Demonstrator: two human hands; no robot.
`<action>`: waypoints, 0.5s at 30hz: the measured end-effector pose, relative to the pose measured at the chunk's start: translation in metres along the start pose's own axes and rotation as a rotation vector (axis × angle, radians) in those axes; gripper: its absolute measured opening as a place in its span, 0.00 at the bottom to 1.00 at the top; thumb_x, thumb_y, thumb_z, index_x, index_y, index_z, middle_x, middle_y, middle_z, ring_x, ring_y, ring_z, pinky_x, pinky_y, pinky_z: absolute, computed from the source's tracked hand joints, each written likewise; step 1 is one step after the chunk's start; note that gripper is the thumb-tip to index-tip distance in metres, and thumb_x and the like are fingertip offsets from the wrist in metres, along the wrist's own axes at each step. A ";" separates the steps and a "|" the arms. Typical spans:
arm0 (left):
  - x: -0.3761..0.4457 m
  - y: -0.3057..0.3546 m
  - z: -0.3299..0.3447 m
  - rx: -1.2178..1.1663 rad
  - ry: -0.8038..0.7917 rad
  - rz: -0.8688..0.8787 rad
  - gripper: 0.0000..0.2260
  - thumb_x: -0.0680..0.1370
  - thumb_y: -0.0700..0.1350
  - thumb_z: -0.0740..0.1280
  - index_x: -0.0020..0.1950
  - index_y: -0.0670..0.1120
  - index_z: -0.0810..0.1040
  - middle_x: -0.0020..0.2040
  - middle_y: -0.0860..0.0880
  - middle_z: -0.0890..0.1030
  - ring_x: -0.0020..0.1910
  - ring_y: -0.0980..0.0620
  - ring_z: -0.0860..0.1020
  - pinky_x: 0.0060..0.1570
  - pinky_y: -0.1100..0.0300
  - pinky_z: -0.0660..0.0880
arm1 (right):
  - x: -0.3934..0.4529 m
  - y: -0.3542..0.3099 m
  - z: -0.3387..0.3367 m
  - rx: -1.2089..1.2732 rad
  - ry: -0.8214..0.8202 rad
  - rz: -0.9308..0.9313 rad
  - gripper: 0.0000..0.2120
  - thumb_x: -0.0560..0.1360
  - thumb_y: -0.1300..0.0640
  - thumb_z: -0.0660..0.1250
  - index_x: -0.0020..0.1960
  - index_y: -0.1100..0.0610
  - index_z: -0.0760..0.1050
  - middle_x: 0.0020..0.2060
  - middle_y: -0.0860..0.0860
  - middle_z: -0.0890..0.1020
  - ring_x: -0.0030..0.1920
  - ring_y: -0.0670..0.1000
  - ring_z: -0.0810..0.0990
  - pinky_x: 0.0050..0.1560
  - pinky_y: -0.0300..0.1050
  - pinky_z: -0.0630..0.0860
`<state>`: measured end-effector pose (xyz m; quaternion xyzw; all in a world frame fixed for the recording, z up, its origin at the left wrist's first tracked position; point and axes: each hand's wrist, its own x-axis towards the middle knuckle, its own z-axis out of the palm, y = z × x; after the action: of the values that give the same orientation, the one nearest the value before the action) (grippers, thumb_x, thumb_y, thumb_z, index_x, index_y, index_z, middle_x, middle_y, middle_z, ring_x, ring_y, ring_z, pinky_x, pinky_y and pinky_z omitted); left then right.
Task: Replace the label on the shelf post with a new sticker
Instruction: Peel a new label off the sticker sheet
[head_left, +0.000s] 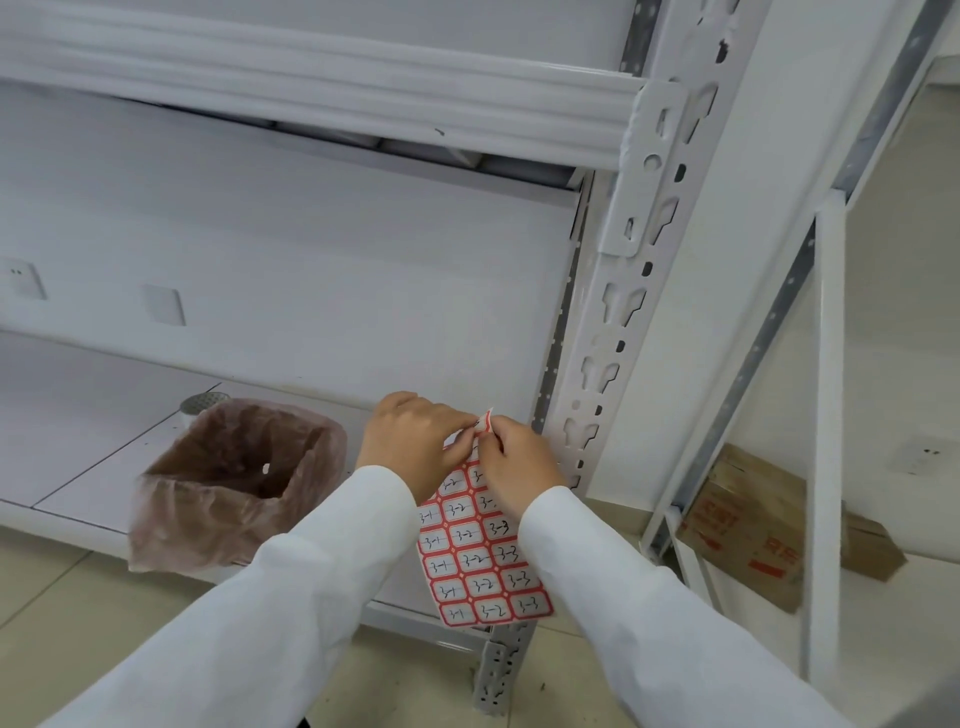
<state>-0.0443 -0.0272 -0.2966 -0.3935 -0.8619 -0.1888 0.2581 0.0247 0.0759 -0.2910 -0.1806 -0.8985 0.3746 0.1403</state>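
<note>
- My left hand (410, 441) and right hand (511, 457) pinch the top of the sticker sheet (480, 551), low centre of frame.
- The sheet hangs just left of the shelf post (631, 291).
- A lined bin (236, 483) sits on the shelf, lower left.

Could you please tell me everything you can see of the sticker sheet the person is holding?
The sticker sheet is a paper sheet of red-bordered white labels in three columns, handwritten 3-1, 3-2 and 3-3. It hangs upright, slightly curled, in front of the lower shelf, just left of the shelf post. Its top end is gathered between both hands: the left hand holds it from the left, and the right hand pinches the top corner, as if peeling a label. The upper rows are hidden by the hands.
</note>
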 end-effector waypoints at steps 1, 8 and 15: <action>-0.001 0.000 -0.001 -0.016 -0.022 0.001 0.19 0.75 0.53 0.55 0.37 0.54 0.84 0.31 0.54 0.85 0.27 0.51 0.80 0.41 0.57 0.76 | 0.000 0.000 0.000 -0.004 -0.004 0.004 0.15 0.81 0.52 0.50 0.52 0.55 0.74 0.45 0.53 0.81 0.47 0.54 0.80 0.54 0.52 0.77; -0.005 -0.004 -0.001 -0.183 -0.029 -0.002 0.21 0.76 0.56 0.53 0.50 0.52 0.84 0.43 0.50 0.87 0.40 0.46 0.83 0.45 0.56 0.73 | 0.002 -0.001 0.000 0.088 -0.004 -0.018 0.15 0.81 0.52 0.50 0.44 0.55 0.72 0.38 0.52 0.78 0.41 0.51 0.77 0.47 0.48 0.75; -0.006 -0.005 0.000 -0.390 -0.028 -0.212 0.12 0.79 0.52 0.62 0.59 0.51 0.79 0.52 0.50 0.85 0.53 0.48 0.80 0.54 0.56 0.74 | 0.001 -0.009 0.001 0.288 0.069 0.044 0.12 0.80 0.50 0.52 0.55 0.52 0.71 0.45 0.49 0.79 0.48 0.51 0.79 0.52 0.49 0.76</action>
<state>-0.0446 -0.0334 -0.3011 -0.3455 -0.8493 -0.3724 0.1436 0.0217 0.0696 -0.2846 -0.1910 -0.8260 0.4961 0.1875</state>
